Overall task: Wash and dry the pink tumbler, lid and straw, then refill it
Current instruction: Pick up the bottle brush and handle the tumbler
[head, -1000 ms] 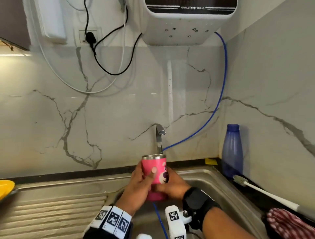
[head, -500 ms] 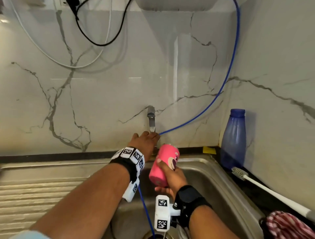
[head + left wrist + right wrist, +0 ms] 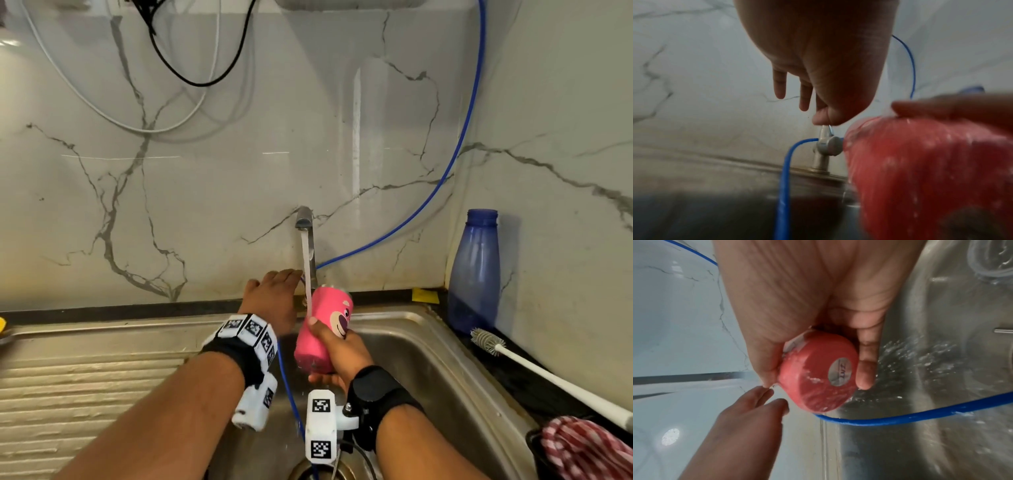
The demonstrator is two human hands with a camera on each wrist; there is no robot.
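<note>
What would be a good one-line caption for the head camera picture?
Right hand tilts a pink cartoon-bear steel tumbler under the running steel tap; left hand reaches the tap's handle.

1. The cup (image 3: 323,329) is tipped away in the head view, so its mouth and inside cannot be seen.
2. In the left wrist view the cup (image 3: 931,175) is a red blur at 4 o'clock, cut off by the edge.
3. The left hand (image 3: 274,296) hides the tap handle in the head view. Whether the fingers (image 3: 825,117) pinch it or just touch it is unclear.
4. The white box (image 3: 346,3) at 12 o'clock is cut off.
5. The checked cloth (image 3: 589,448) at 5 o'clock runs out of the picture.
6. The yellow thing (image 3: 2,324) at 9 o'clock is only a sliver.
7. The brush (image 3: 548,373) handle is cut off at 4 o'clock.
</note>
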